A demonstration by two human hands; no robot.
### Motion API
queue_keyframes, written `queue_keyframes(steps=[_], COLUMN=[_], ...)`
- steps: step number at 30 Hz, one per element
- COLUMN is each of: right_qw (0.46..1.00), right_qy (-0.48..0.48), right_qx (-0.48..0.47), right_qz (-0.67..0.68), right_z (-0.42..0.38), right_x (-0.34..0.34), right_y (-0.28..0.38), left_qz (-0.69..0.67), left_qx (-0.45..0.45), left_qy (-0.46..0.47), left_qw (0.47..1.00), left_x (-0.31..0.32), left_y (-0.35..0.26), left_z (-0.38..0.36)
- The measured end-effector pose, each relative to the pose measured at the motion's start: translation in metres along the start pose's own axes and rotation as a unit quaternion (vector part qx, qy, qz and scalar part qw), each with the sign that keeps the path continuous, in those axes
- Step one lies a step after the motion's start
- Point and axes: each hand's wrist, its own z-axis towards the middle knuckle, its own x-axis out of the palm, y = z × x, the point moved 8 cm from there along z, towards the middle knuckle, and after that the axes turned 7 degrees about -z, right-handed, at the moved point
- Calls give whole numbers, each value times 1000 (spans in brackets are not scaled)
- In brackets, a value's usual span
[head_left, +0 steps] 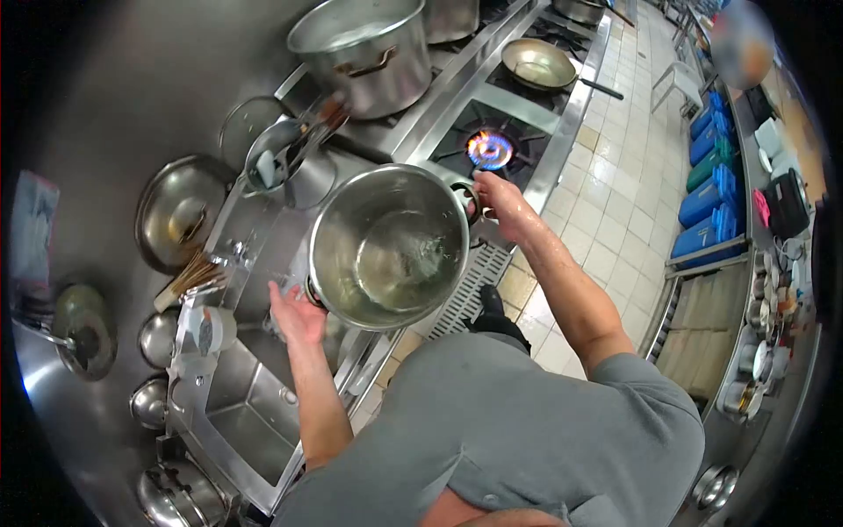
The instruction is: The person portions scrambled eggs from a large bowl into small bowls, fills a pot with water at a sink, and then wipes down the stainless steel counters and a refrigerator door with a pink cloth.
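Here's the grey shirt (527,422), nearest of all, and both arms are out around a steel pot (391,312), up in front of the stove between the two hands. The right hand (502,204) has its fingers curled about one loop handle. The left hand (299,314) is at the opposite handle, fingers fairly spread, and I can't tell how firmly it grips, if at all.

That's the worry: if the left side carries little, the pot could tip that way and slop. The right forearm looks wet, so a slick handle could slip too. And there's a lit burner (490,149) just beyond the right hand; reach too low over it and fingers could get scorched. Any spill on those shiny floor tiles (606,180) would make footing risky.

Now the containers! Inside the pot, clear liquid, rippling and catching the light. Beside it, the sink (263,408). A little farther, a metal holder (274,167) stuffed with utensils. Past the flame, a frying pan (537,66) with a glossy bottom. Big stockpot (364,75) behind: pale inside, contents unclear. Across the aisle, blue bins (709,224), insides hidden from here.
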Motion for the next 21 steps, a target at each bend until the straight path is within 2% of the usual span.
queue_keyframes(steps=[1,4,7,10,15,17,20,21], right_qw=[999,998,993,990,985,985,976,980], right_qy=[-35,-30,-101,-122,-164,-168,-210,-192], right_qx=[-8,-19,-34,-19,7,-6,22,-26], right_qz=[-31,-52,-50,-67,-56,-40,-48,-35], right_z=[13,45,75,135,190,211,237,250], right_x=[-33,-105,-173,-243,-288,-296,-311,-313], right_y=[12,50,74,68,84,89,87,86], left_qz=[-1,7,22,38,76,68,83,115], left_qx=[1,-43,-85,-118,-113,-106,-112,-120], left_qy=[0,-13,25,62,27,48,86,132], left_qw=[1000,999,996,990,990,991,987,977], left_x=[25,94,160,207,265,283,301,307], left_y=[21,89,150,198,249,258,258,252], left_z=[11,38,75,129,187,205,222,222])
